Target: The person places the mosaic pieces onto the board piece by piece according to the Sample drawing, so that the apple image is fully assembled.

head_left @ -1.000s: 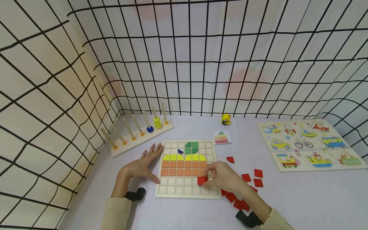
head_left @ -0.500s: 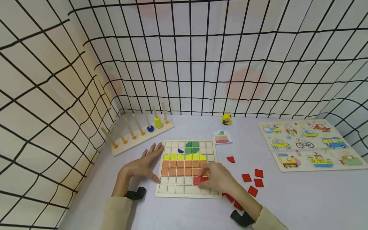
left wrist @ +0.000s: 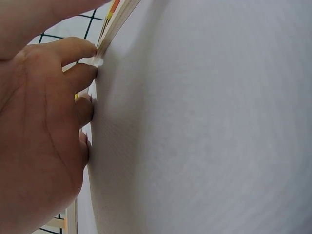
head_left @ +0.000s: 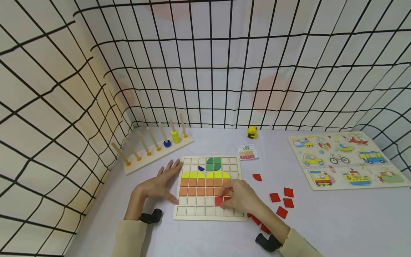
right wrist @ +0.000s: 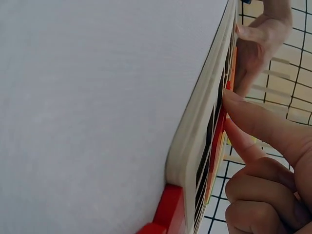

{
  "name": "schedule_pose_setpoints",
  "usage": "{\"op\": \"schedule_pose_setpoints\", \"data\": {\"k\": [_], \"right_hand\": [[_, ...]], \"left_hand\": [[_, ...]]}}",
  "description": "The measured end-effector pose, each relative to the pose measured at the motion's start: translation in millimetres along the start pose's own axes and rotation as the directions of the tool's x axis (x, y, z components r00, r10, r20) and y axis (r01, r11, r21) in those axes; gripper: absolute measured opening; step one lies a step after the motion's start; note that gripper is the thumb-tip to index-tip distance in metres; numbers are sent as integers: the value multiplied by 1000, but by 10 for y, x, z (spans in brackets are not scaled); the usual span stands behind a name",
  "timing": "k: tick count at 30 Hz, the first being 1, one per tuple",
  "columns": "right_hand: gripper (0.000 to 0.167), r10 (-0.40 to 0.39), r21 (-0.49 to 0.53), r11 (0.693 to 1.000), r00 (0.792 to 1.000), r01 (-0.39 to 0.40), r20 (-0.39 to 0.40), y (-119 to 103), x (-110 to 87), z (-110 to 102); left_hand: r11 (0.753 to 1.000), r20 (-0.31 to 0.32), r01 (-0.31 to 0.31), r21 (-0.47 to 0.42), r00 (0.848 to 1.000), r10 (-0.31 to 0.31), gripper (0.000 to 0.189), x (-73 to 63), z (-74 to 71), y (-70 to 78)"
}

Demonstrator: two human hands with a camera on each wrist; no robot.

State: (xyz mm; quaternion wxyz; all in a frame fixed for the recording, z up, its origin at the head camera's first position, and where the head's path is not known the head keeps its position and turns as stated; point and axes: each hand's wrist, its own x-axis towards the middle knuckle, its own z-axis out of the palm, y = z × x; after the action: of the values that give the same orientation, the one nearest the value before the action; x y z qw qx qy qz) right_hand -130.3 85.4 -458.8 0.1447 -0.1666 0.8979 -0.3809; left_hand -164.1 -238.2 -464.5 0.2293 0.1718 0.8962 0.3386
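Note:
A wooden grid board (head_left: 191, 212) lies on the table, its cells partly filled with green, yellow and orange pieces. My left hand (head_left: 158, 185) lies spread beside it, fingertips and thumb at its left edge. My right hand (head_left: 241, 196) is over the lower right of the board, with thumb and index finger pinching a red square tile (head_left: 218, 201) at the row below the orange tiles (head_left: 200, 191). Another red tile shows partly behind those fingers. A small dark blue half-round piece (head_left: 201, 168) lies left of the green leaf shape (head_left: 213, 164).
Several loose red tiles (head_left: 282, 212) lie right of the board, some partly under the right forearm. A picture card (head_left: 247, 152) and yellow toy duck (head_left: 252, 132) are behind. A peg stand (head_left: 157, 154) stands back left; a vehicle puzzle (head_left: 340, 171) lies right. Black netting (head_left: 211, 67) encloses the table.
My right hand has moved slightly left along the row with the red tile, shifting it over about one cell. My left hand has stayed in place.

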Motion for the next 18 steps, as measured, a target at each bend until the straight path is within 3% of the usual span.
{"op": "schedule_pose_setpoints", "data": {"k": [6, 9, 14, 18], "right_hand": [[21, -21, -14, 1000, 1000, 21, 9, -11, 0, -32], [21, 11, 28, 1000, 1000, -12, 21, 7, -11, -119], [22, 114, 85, 990, 993, -111, -27, 210, -98, -490], [28, 149, 48, 988, 986, -145, -81, 535, -217, -818]], "left_hand": [[1000, 0, -11, -4, 1000, 11, 140, -12, -18, -12], [1000, 1, -18, -6, 1000, 18, 139, -9, -21, -12], [1000, 15, -25, -11, 1000, 25, 139, 5, -11, -14], [1000, 11, -22, -3, 1000, 22, 139, 2, -21, -22]]}}
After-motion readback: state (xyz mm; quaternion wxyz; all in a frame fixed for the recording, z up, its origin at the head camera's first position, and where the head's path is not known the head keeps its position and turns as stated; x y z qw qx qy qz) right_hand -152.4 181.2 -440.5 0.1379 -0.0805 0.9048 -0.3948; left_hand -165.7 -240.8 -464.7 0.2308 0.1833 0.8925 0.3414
